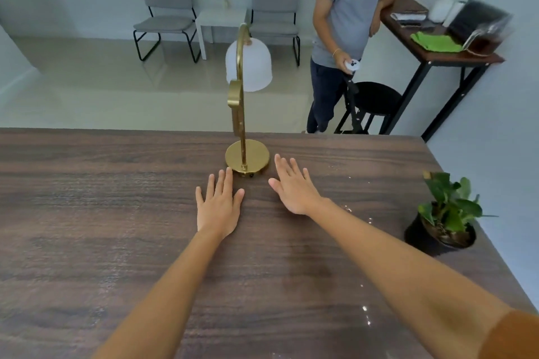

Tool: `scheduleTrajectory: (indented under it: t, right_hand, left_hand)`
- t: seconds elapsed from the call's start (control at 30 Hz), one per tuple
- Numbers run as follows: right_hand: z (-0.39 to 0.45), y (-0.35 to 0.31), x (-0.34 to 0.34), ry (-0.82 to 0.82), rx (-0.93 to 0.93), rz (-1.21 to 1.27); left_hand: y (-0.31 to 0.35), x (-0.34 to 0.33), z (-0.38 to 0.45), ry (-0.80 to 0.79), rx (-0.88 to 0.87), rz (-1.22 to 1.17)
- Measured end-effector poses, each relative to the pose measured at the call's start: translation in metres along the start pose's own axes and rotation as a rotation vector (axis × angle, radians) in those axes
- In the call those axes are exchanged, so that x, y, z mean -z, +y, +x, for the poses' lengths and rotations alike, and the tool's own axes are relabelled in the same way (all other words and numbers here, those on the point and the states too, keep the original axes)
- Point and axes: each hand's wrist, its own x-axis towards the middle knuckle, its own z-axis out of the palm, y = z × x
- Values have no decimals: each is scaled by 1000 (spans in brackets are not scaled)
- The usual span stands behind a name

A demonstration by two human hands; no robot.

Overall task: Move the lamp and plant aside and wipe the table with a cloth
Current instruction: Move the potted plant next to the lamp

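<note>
A brass lamp (247,154) with a round base and a white bell shade stands near the far edge of the dark wooden table (87,213). My left hand (218,207) lies flat and open on the table just in front of the base. My right hand (291,186) reaches out with fingers spread, right of the base, holding nothing. A green plant in a black pot (443,218) sits near the table's right edge. A green cloth (434,41) lies on a high side table at the back right.
A person in a grey shirt (350,9) stands beyond the table's far right corner beside a black stool (373,99). The high side table (466,58) also carries a vase and a dark box. Two grey chairs and a small white table stand by the far wall.
</note>
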Motion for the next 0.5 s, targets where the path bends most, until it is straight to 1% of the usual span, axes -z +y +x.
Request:
scheduleTrajectory:
  t: [0.07, 0.13, 0.2, 0.27, 0.33, 0.4, 0.43, 0.5]
  right_hand:
    - [-40, 12, 2, 65, 37, 59]
    - [-87, 28, 0, 143, 83, 140]
    - [-137, 49, -4, 217, 107, 225]
    - [-185, 75, -11, 296, 68, 247]
    - [-228, 105, -20, 460, -33, 239]
    - [-260, 133, -24, 650, -198, 289]
    - [-270, 145, -23, 709, -294, 337]
    - [-281, 170, -19, 808, -440, 458]
  left_hand:
    - [14, -6, -25, 29, 18, -47]
    - [34, -11, -50, 76, -14, -124]
    - [62, -14, -72, 99, -120, -177]
    - [96, -18, -92, 90, -274, -215]
    - [134, -23, -107, 54, -440, -286]
    - [171, -32, -115, 6, -585, -368]
    - [189, -38, -117, -25, -627, -414]
    - [221, -49, -120, -121, -628, -541]
